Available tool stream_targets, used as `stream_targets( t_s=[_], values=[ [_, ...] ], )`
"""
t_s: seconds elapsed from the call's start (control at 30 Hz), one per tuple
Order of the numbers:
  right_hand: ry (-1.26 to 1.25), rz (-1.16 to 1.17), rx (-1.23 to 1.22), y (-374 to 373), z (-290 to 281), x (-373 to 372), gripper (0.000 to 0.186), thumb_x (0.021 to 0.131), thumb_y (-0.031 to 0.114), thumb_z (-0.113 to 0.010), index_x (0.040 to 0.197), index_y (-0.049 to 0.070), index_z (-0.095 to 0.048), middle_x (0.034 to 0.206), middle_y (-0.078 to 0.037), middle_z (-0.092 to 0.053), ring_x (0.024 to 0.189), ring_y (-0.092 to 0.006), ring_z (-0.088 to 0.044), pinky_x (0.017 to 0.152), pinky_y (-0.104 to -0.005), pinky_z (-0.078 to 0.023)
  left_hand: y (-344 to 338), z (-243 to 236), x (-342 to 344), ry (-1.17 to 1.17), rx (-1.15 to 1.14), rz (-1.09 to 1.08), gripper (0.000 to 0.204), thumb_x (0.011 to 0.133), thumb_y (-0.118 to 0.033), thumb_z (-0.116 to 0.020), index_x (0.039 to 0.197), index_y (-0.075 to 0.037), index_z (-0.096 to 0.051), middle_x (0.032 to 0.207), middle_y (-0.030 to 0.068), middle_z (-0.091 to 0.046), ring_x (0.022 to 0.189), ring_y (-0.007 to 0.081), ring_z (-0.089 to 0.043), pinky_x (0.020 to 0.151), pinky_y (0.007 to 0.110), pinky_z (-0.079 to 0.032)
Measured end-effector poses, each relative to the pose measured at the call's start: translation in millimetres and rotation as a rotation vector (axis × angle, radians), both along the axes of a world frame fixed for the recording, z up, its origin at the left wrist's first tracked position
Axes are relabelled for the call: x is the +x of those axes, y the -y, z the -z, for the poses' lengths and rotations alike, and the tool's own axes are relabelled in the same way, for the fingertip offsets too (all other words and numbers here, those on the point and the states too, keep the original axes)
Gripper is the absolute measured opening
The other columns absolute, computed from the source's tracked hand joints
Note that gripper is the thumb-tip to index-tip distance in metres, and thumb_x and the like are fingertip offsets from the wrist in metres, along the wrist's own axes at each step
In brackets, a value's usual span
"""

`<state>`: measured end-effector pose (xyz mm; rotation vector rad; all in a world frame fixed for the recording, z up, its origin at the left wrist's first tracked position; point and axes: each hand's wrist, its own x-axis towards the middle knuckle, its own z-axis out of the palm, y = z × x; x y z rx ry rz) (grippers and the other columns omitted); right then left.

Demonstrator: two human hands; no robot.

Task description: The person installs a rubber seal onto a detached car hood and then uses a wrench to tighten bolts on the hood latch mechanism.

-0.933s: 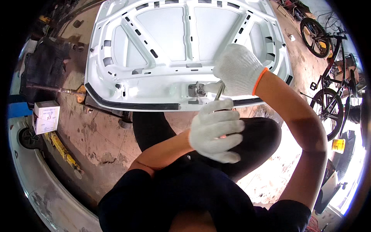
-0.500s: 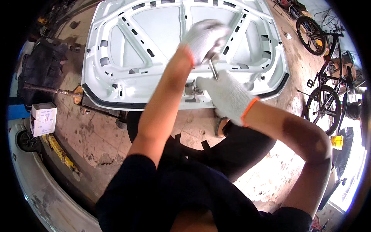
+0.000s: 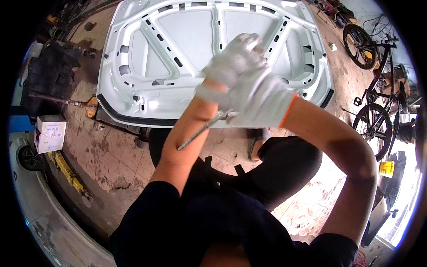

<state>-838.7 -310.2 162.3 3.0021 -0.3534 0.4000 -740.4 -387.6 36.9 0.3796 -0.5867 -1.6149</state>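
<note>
Both my hands wear white knit gloves with orange cuffs and meet above the near edge of a white car hood (image 3: 178, 100), its ribbed inner side facing up. My left hand (image 3: 238, 53) is closed, fingers curled and blurred; what it holds, if anything, is hidden. Touching or overlapping it, my right hand (image 3: 262, 98) is closed on a slim grey metal tool (image 3: 202, 131). The tool's shaft sticks out below that hand and slants down across my left forearm. Its exact kind does not show. The latch area of the hood is hidden behind my hands.
At left stand a white cardboard box (image 3: 50, 133), a yellow metal bar (image 3: 66, 173) and a light-coloured car body panel (image 3: 62, 227). Black bicycles (image 3: 373, 102) lean at the right, near a yellow container (image 3: 387, 168). A dark floor-side sheet (image 3: 51, 84) lies beyond the box.
The tool has swung from upright between my hands to slanting down over my left forearm. My left hand has dropped slightly, and my right hand has risen against it.
</note>
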Motion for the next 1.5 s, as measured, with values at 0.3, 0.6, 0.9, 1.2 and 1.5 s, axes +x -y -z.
stream_targets(
  t_s=[0.3, 0.6, 0.9, 1.2, 1.5],
  values=[
    [-0.497, 0.302, 0.005, 9, 7, -1, 0.013, 0.091, 0.025, -0.066, 0.097, 0.019, -0.076, 0.082, -0.005, -0.072, 0.081, -0.0232, -0.072, 0.076, -0.0409, -0.055, 25, 3, 25, 0.549, 0.170, -0.007, 0.034, 0.096, -0.014, -0.060, 0.127, 0.000, -0.054, 0.124, 0.0173, -0.061, 0.099, 0.0271, -0.069, 0.100, 0.041, -0.053],
    [-0.217, 0.501, 0.122, 36, 29, -54, 0.022, 0.091, 0.030, -0.065, 0.081, 0.011, -0.071, 0.067, -0.009, -0.066, 0.065, -0.0302, -0.069, 0.060, -0.0443, -0.054, -106, 13, -7, 0.179, -0.364, -0.538, 0.036, 0.104, -0.029, -0.052, 0.130, -0.005, -0.054, 0.115, 0.0146, -0.062, 0.112, 0.0304, -0.064, 0.111, 0.054, -0.045],
    [-0.104, 0.977, 0.839, -51, 4, -32, 0.045, 0.091, 0.037, -0.066, 0.108, -0.004, -0.062, 0.070, -0.022, -0.066, 0.068, -0.0388, -0.070, 0.062, -0.0475, -0.055, -26, -55, -15, 0.046, 0.297, 0.517, 0.043, 0.106, -0.030, -0.046, 0.067, -0.013, -0.049, 0.048, -0.0050, -0.034, 0.037, 0.0091, -0.035, 0.035, 0.027, -0.035],
    [-0.100, 0.474, 0.246, -10, -41, -73, 0.041, 0.077, 0.035, -0.079, 0.099, 0.004, -0.066, 0.096, -0.013, -0.064, 0.088, -0.0296, -0.065, 0.077, -0.0426, -0.054, 0, -53, -11, 0.785, 0.084, 0.840, 0.048, 0.106, -0.048, -0.045, 0.093, -0.003, -0.058, 0.069, 0.0082, -0.057, 0.049, 0.0144, -0.055, 0.047, 0.032, -0.051],
    [-0.704, 0.414, 0.106, 38, -12, -21, 0.057, 0.087, 0.062, -0.063, 0.084, 0.007, -0.075, 0.071, -0.011, -0.068, 0.071, -0.0273, -0.071, 0.063, -0.0406, -0.056, -136, 57, 35, 0.988, -0.758, -0.680, 0.095, 0.080, -0.058, -0.077, 0.144, 0.005, -0.044, 0.131, 0.0237, -0.057, 0.115, 0.0369, -0.063, 0.096, 0.045, -0.052]
  ],
)
